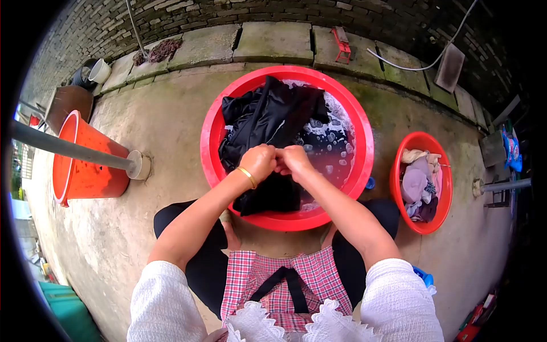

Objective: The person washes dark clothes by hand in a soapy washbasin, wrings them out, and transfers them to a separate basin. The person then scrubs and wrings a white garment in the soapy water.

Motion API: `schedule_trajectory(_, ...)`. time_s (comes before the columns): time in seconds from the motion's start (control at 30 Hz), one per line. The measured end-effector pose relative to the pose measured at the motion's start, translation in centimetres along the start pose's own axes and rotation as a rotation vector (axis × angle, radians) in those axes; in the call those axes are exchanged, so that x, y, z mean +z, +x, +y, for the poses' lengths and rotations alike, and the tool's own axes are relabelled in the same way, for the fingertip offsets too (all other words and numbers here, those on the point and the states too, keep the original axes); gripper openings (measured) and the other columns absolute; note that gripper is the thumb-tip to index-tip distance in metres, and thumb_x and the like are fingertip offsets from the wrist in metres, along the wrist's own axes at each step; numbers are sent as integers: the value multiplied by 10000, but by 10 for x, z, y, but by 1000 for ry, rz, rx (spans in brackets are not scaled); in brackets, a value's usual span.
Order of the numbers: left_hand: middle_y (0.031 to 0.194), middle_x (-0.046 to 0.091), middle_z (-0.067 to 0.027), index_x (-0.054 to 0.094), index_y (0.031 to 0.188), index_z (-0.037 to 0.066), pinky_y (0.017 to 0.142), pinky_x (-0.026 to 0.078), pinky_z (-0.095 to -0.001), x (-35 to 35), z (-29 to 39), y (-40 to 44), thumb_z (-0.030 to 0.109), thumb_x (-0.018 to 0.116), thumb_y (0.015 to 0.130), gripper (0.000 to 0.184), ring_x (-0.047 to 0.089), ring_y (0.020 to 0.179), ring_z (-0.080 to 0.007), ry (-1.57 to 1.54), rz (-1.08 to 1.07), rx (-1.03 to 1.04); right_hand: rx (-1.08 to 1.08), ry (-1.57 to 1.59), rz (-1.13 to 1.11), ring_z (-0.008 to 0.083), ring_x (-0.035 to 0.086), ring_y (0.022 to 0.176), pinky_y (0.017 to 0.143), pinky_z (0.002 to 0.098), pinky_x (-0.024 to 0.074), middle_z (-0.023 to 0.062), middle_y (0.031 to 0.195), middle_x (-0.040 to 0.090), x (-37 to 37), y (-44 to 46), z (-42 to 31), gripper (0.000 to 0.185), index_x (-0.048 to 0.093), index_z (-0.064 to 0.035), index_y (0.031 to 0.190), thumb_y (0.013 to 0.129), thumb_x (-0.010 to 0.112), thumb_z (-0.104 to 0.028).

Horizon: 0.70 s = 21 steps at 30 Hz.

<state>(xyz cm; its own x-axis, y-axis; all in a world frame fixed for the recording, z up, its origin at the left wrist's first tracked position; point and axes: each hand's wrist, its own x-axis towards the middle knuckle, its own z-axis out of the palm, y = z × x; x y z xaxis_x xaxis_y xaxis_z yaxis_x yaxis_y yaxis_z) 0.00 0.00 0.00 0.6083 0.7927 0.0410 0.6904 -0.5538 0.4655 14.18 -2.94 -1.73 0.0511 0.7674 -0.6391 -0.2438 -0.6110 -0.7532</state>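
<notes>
A wide red basin (pixel 364 122) stands on the ground in front of my knees, with soapy water (pixel 336 157) showing on its right side. Bunched black cloth (pixel 273 111) fills the left part and rises above the water. My left hand (pixel 259 161), with a gold bangle at the wrist, is closed on this cloth near the basin's middle. Right beside it, my right hand (pixel 293 159) is closed too, its knuckles against the left. Both hands seem to grip the black cloth, though the fingertips are hidden beneath. More black fabric hangs below them toward the near rim.
On the right is a smaller red basin (pixel 421 228) of mixed clothes (pixel 419 182). A tall orange-red bucket (pixel 94 165) stands left, behind a metal pole (pixel 74 149). Stone slabs (pixel 273 43), a small red stool (pixel 342 45) and a brick wall line the back.
</notes>
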Motion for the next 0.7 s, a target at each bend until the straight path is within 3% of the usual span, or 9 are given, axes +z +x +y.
schedule_trajectory(0.07,691,619,-172,591,726,-2,614,479,-372,-3,-5,2,124,597,715,127,630,659,-284,-221,-48,-86,-22,-67,29,179,586,449,363,260,414,95,609,599,-3,0,-1,214,550,-33,685,792,639,-197)
schedule_trajectory(0.17,653,605,-151,587,721,-9,594,472,-363,-13,-1,1,106,594,718,115,616,629,-274,-315,-196,-121,-14,-116,64,178,586,449,363,262,415,90,598,589,-10,2,1,216,543,-33,678,789,640,-191)
schedule_trajectory(0.33,684,616,-144,604,765,-5,604,482,-345,-9,-1,-3,98,641,704,125,616,635,-262,-422,-130,-72,-14,-144,51,171,580,446,372,255,416,77,593,579,-8,-1,0,216,534,-40,678,793,636,-192)
schedule_trajectory(0.43,709,628,-147,615,785,0,633,488,-355,-14,3,1,90,655,702,129,623,656,-278,-336,-148,-82,-31,-139,64,184,580,441,363,270,416,95,587,579,-7,0,1,220,537,-22,664,786,634,-177)
schedule_trajectory(0.5,801,643,-179,635,773,8,730,497,-391,-15,7,2,125,665,701,141,626,806,-344,-210,-280,-176,-35,-137,66,184,577,436,363,273,416,97,583,577,-7,1,2,221,539,-20,659,786,632,-176)
schedule_trajectory(0.63,817,648,-174,646,782,25,732,499,-406,-8,5,1,159,638,733,143,628,817,-347,-98,-325,-160,-42,-147,82,187,570,427,365,278,417,97,578,575,-5,3,4,227,546,-18,645,787,628,-175)
schedule_trajectory(0.7,778,646,-160,626,749,33,664,492,-422,-9,6,-1,184,617,734,153,626,740,-338,19,-297,-38,-43,-150,85,187,569,425,365,279,416,95,578,575,-4,1,3,229,547,-19,642,788,628,-175)
